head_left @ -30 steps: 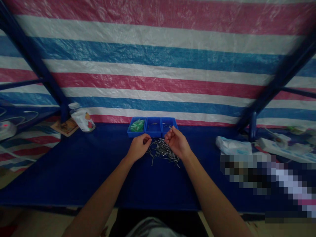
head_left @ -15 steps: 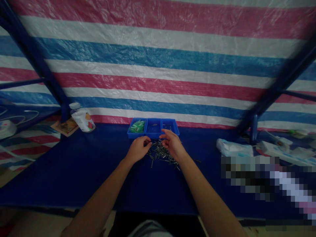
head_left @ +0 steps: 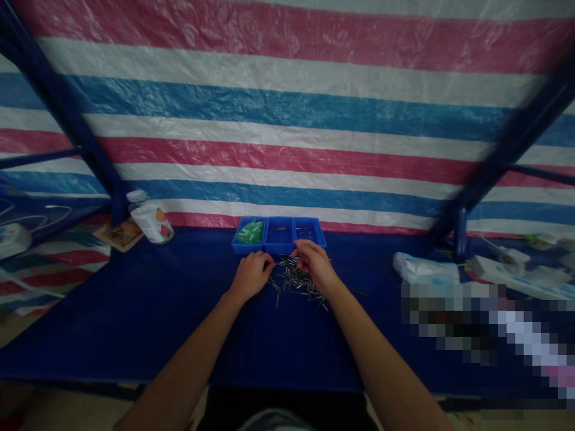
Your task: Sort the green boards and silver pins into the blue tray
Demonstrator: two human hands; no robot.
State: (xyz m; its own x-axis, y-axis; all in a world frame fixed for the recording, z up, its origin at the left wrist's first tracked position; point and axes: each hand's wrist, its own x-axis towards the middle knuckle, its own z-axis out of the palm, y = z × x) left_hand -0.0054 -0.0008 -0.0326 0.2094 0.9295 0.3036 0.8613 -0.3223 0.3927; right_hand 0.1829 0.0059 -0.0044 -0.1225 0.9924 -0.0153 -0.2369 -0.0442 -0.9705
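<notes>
Just in front of a blue three-part tray (head_left: 279, 248) lies a loose pile of thin metal pieces (head_left: 294, 280). My left hand (head_left: 253, 274) is at the pile's left edge, its thumb and forefinger pinched on what looks like a thin metal piece. Over the upper right of the pile is my right hand (head_left: 316, 264), fingers curled together; what they hold, if anything, is too small to tell. Green packets (head_left: 250, 232) fill the tray's left compartment. A few thin pieces lie in the middle and right compartments.
A white bottle (head_left: 153, 221) and a flat brown packet (head_left: 120, 234) stand at the back left of the blue table (head_left: 179, 311). At the right are a plastic packet (head_left: 424, 269) and a power strip (head_left: 507, 277). A striped sheet (head_left: 287, 126) hangs behind.
My left hand has closed its pinch and shifted slightly left. My right hand's fingers have drawn closer together, a little lower over the pile.
</notes>
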